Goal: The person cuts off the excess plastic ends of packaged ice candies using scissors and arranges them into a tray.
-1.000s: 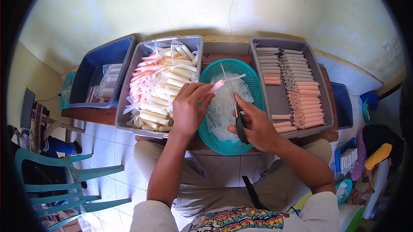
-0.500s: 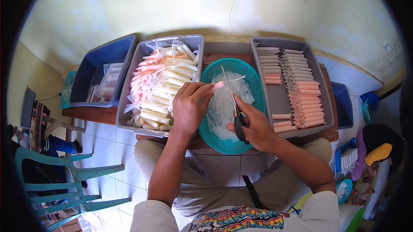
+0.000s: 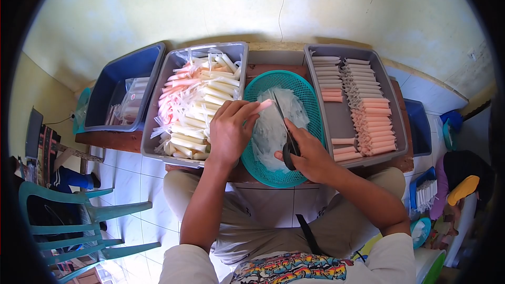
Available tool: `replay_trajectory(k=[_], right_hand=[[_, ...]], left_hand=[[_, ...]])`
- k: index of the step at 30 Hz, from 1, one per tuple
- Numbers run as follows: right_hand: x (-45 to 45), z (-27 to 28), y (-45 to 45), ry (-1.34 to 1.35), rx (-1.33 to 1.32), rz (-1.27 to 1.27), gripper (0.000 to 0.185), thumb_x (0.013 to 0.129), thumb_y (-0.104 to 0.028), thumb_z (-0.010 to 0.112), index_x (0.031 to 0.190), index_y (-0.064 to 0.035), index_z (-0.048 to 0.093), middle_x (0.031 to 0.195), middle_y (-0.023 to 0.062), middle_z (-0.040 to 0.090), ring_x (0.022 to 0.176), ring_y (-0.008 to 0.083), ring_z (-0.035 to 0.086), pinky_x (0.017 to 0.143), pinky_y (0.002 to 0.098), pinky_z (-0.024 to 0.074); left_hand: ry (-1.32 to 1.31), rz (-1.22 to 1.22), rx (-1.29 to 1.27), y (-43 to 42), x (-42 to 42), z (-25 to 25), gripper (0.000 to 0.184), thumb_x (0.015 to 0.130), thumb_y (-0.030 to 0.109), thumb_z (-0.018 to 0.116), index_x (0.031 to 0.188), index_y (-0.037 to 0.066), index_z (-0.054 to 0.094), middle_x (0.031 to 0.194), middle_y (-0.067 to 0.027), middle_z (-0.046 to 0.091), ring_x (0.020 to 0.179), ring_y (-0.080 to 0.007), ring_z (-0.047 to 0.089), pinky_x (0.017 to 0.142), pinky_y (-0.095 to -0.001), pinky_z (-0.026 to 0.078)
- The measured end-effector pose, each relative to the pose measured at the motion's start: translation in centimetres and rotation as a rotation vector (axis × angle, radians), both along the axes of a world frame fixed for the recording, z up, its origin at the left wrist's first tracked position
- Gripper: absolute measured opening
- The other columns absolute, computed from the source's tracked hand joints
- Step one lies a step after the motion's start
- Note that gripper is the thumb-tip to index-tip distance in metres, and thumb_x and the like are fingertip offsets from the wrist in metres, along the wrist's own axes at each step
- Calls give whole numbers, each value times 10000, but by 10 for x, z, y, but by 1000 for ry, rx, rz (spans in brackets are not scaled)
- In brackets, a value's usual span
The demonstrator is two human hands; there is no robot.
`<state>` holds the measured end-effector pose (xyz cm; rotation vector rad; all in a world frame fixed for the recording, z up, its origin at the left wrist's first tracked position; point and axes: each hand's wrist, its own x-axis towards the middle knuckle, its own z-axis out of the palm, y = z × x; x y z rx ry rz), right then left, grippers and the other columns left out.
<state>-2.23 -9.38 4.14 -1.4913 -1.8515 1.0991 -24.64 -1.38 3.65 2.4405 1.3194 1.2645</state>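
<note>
My left hand (image 3: 232,128) pinches a pink tube (image 3: 264,106), whose end points right over a green basket (image 3: 311,92). Black-handled scissors (image 3: 281,109) are gripped in my right hand (image 3: 309,155), blades pointing up and away beside the tube's tip. Clear plastic scraps (image 3: 276,147) lie in the basket below. Left of it, a grey tub (image 3: 152,132) holds a loose pile of pink and cream tubes with long plastic ends. To the right, another grey tub (image 3: 348,121) holds pink and pale tubes in neat rows.
A blue tub (image 3: 98,106) with packed tubes stands at the far left. Green plastic chairs (image 3: 97,213) are at lower left. Another person (image 3: 465,173) is at the right edge, near a small blue tray (image 3: 413,194) of tubes. A cracked wall rises behind the table.
The scissors have shifted slightly and their blades look closer together. A strip of plastic near the tube's tip is gone from there. My left hand has barely moved.
</note>
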Motion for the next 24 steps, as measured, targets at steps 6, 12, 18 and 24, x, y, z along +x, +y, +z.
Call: replay_trajectory(k=[6, 12, 18, 24], right_hand=[[-5, -14, 1, -155, -7, 17, 942, 997, -357, 771, 1658, 94, 273, 1194, 273, 556, 1093, 423, 620, 963, 471, 504], [-13, -46, 10, -267, 60, 11, 930, 995, -295, 773, 1673, 71, 252, 1267, 294, 514, 1083, 477, 638, 964, 498, 534], [-27, -68, 19, -436, 102, 43, 853, 955, -93, 675, 1630, 148, 213, 1331, 356, 447, 948, 549, 711, 842, 552, 611], [-36, -68, 23, -505, 42, 38, 808, 933, -40, 645, 1607, 163, 248, 1347, 343, 440, 980, 544, 720, 851, 559, 613]], left_hand=[[-24, -39, -10, -2, 2, 4, 331, 824, 10, 861, 1146, 58, 797, 1066, -103, 784, 976, -315, 747, 850, -418, 606], [-61, -111, -35, -4, 1, 5, 339, 867, 37, 854, 1198, 54, 786, 1089, -123, 786, 978, -327, 755, 848, -423, 608], [-56, -185, -13, -6, 4, 7, 457, 879, 41, 858, 1319, 82, 744, 1070, -122, 784, 919, -304, 757, 806, -413, 608], [-125, -208, -136, -11, 3, 6, 644, 882, 46, 869, 1487, 135, 665, 1024, -91, 773, 761, -198, 689, 702, -345, 585]])
